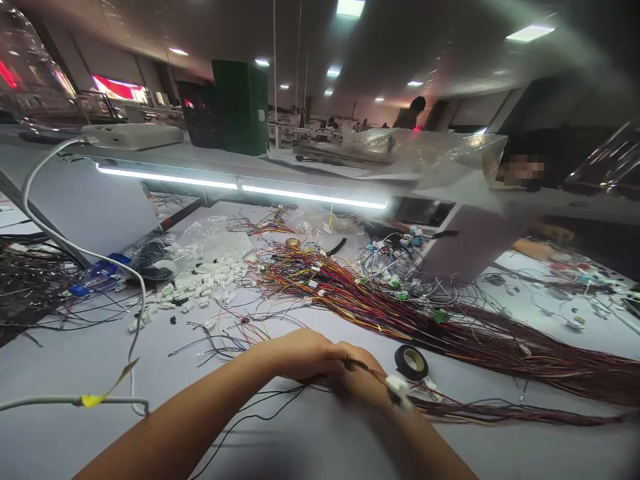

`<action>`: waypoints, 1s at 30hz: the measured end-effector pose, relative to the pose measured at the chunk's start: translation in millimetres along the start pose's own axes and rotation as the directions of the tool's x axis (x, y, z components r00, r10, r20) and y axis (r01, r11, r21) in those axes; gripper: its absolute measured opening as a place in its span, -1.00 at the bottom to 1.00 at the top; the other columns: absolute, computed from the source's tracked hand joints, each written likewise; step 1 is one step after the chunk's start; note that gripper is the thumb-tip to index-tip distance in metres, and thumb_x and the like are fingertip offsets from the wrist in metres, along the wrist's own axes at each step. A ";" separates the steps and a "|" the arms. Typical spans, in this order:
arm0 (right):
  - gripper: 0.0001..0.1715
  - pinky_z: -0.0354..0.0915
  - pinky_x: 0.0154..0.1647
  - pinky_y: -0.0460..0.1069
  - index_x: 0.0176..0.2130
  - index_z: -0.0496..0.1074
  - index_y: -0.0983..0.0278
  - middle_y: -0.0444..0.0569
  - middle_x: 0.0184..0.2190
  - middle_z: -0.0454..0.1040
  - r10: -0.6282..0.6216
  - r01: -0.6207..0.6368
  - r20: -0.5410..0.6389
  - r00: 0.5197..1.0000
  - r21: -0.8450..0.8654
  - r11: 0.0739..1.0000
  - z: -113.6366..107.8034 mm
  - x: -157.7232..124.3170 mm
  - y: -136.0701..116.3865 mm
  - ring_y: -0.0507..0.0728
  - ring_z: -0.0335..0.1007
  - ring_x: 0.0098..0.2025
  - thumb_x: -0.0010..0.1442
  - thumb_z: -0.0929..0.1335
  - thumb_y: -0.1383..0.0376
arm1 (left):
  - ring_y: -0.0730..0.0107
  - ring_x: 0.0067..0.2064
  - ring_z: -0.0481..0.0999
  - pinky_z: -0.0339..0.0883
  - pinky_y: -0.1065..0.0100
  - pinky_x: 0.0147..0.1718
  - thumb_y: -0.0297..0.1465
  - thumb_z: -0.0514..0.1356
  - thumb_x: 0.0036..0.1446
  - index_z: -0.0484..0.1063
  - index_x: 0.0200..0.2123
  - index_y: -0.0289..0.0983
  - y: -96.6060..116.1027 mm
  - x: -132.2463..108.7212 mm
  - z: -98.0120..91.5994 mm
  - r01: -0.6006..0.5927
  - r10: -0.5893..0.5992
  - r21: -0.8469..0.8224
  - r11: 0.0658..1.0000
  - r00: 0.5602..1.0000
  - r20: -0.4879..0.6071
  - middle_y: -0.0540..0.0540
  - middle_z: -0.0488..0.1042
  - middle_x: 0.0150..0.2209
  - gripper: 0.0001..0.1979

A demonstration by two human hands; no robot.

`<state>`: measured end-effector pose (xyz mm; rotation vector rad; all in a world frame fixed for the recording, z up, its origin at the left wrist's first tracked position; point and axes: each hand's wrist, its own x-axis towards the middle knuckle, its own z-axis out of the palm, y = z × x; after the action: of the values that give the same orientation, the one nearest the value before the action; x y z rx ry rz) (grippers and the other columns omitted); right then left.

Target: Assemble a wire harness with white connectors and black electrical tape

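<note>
My left hand (304, 355) and my right hand (361, 381) meet above the white table, both closed around a wire bundle (357, 365). The fingers are mostly hidden behind the backs of the hands. From between them the dark and red wires run out over my right wrist to a white connector (397, 385), which is blurred. Thin black wires (265, 416) trail down and left below my hands. A roll of black tape (411, 362) lies just right of my right hand. Close beyond my left hand spread loose wire ends (220, 340).
A thick bundle of red, yellow and black wires (345, 293) crosses the table to the right. White connectors (200, 287) are heaped at the left. A white cable (143, 293) hangs from the shelf (300, 170) with a lit tube. Another person's hand (537, 249) works at far right.
</note>
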<state>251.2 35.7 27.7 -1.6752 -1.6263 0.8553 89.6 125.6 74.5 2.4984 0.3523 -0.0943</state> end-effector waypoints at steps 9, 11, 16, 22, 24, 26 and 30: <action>-0.79 0.21 -0.33 -0.05 -0.41 0.41 0.25 -0.10 -0.44 0.51 -0.030 0.032 0.034 0.999 -0.055 0.998 19.1 -21.0 13.7 0.12 0.39 -0.36 0.18 0.30 0.19 | 0.35 -0.40 0.35 0.18 0.39 -0.42 -0.13 0.01 0.20 0.43 -0.25 -0.16 -19.6 16.6 -1.6 0.251 -0.228 -0.171 0.953 0.963 0.145 0.02 0.43 -0.42 -0.70; -0.80 0.20 -0.29 -0.03 -0.42 0.41 0.24 -0.08 -0.43 0.51 -0.088 0.083 -0.011 0.996 -0.209 0.974 26.2 -21.7 15.3 0.14 0.40 -0.34 0.19 0.30 0.21 | 0.36 -0.46 0.32 0.17 0.37 -0.44 -0.17 0.07 0.15 0.44 -0.32 -0.19 -25.3 19.7 2.9 0.312 -0.291 -0.183 0.932 0.947 0.132 0.02 0.40 -0.50 -0.75; -0.66 0.25 -0.17 0.06 -0.06 0.39 0.21 0.01 -0.23 0.54 -0.304 0.265 -0.130 0.944 -0.254 0.930 39.5 -27.9 22.9 0.20 0.43 -0.22 0.12 0.31 0.31 | 0.38 -0.54 0.34 0.17 0.39 -0.50 -0.23 0.06 0.14 0.43 -0.42 -0.23 -29.8 12.1 11.0 0.408 -0.424 -0.310 0.859 0.905 0.016 0.03 0.39 -0.61 -0.76; -0.71 0.35 -0.28 0.02 -0.13 0.34 0.24 -0.02 -0.26 0.52 0.076 -0.020 -0.161 0.984 0.324 0.946 26.6 -12.7 26.8 0.18 0.46 -0.27 0.09 0.29 0.27 | 0.34 -0.23 0.47 0.27 0.40 -0.26 -0.16 -0.07 0.26 0.43 -0.22 -0.24 -14.9 -23.0 32.7 0.306 -0.459 -0.476 0.825 0.854 -0.246 -0.03 0.55 -0.24 -0.63; -0.69 0.32 -0.38 -0.02 -0.15 0.32 0.24 -0.08 -0.36 0.51 0.224 -0.160 -0.107 0.969 0.420 0.893 21.6 -2.9 27.6 0.14 0.44 -0.37 0.04 0.30 0.28 | 0.33 -0.12 0.45 0.27 0.39 -0.18 -0.17 -0.13 0.29 0.41 -0.10 -0.24 -10.9 -29.3 42.9 0.275 -0.466 -0.507 0.817 0.832 -0.300 -0.06 0.53 -0.11 -0.59; -0.73 0.30 -0.40 -0.04 -0.19 0.33 0.23 -0.14 -0.44 0.48 0.227 -0.194 -0.038 0.973 0.396 0.898 18.9 4.0 29.2 0.12 0.41 -0.41 0.03 0.29 0.30 | 0.31 -0.17 0.48 0.28 0.39 -0.23 -0.15 -0.04 0.24 0.43 -0.08 -0.24 -8.5 -29.3 51.7 0.276 -0.477 -0.524 0.806 0.827 -0.297 -0.06 0.55 -0.15 -0.61; -0.77 0.37 -0.33 0.02 -0.25 0.39 0.24 -0.07 -0.38 0.51 0.077 -0.072 -0.026 0.997 0.164 0.984 10.0 5.8 37.7 0.18 0.46 -0.32 0.02 0.27 0.32 | 0.20 -0.31 0.50 0.25 0.32 -0.29 -0.10 0.22 0.01 0.56 -0.41 -0.28 -5.6 -19.4 59.5 0.350 -0.510 -0.467 0.812 0.815 -0.275 -0.10 0.57 -0.42 -0.66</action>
<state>265.1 40.6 -8.9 -1.6351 -1.4394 0.9655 70.3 91.0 25.9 1.9709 1.0158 0.2730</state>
